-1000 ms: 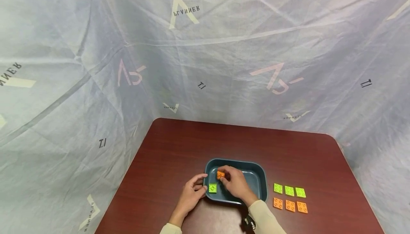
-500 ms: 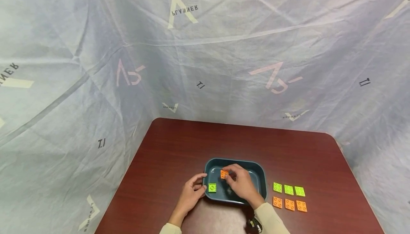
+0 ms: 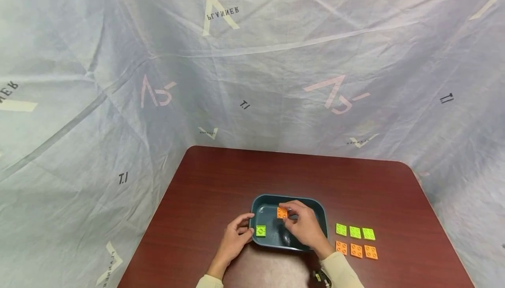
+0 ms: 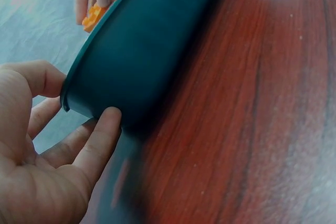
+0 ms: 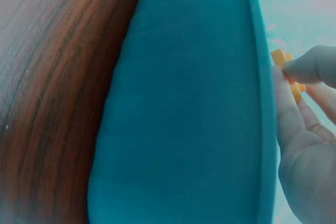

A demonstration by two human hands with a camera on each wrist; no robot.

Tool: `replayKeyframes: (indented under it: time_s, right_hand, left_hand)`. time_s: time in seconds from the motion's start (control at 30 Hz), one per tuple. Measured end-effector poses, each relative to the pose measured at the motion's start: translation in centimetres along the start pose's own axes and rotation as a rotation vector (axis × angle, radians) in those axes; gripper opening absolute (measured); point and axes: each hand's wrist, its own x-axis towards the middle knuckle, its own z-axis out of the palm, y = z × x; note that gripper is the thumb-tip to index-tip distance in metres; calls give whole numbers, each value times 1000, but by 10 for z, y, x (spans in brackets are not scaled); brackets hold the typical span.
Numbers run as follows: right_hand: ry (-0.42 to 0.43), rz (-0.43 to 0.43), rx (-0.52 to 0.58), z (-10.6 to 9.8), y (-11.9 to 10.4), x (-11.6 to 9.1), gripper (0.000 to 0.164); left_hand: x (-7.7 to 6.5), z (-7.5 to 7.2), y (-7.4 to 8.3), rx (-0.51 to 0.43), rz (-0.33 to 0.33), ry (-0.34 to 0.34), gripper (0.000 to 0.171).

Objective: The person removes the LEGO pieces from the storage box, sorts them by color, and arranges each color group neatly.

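My right hand (image 3: 305, 225) pinches an orange toy building brick (image 3: 282, 213) between thumb and fingers, over the dark teal tray (image 3: 293, 248). In the right wrist view the brick (image 5: 290, 74) shows edge-on beyond the tray's rim. My left hand (image 3: 233, 240) is at the tray's left end. In the left wrist view its fingertips (image 4: 111, 116) touch the outer wall and rim of the tray (image 4: 131, 51). A lime green brick (image 3: 261, 231) lies inside the tray near that end.
Right of the tray on the dark red table (image 3: 221, 169) lie a row of three green bricks (image 3: 355, 232) and, nearer me, a row of three orange bricks (image 3: 356, 250). A grey printed cloth (image 3: 252, 82) hangs behind the table.
My right hand has moved to the right within the tray with the orange brick, turning its studded face more to the head view. The left hand stays at the tray's end.
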Motion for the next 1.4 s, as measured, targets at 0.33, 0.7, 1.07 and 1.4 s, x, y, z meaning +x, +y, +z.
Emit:
replayKeyframes:
  time_s: [0.33,0.7,1.07,1.4]
  right_hand:
    - [64,-6,30,-14,2,-10,38]
    - [165,-25,-64,-37,10,-26,37]
    - [171,-1,-137,-63,18,-44,38]
    - [211,3,-156,-94,26,-58,34]
  left_hand:
    - [-1,1,0,-9,-10,6,45]
    - [0,0,-3,-4,-11,1,44]
    - [0,0,-3,-19,-1,-10,46]
    - [0,-2,-4,-22,2,-11,46]
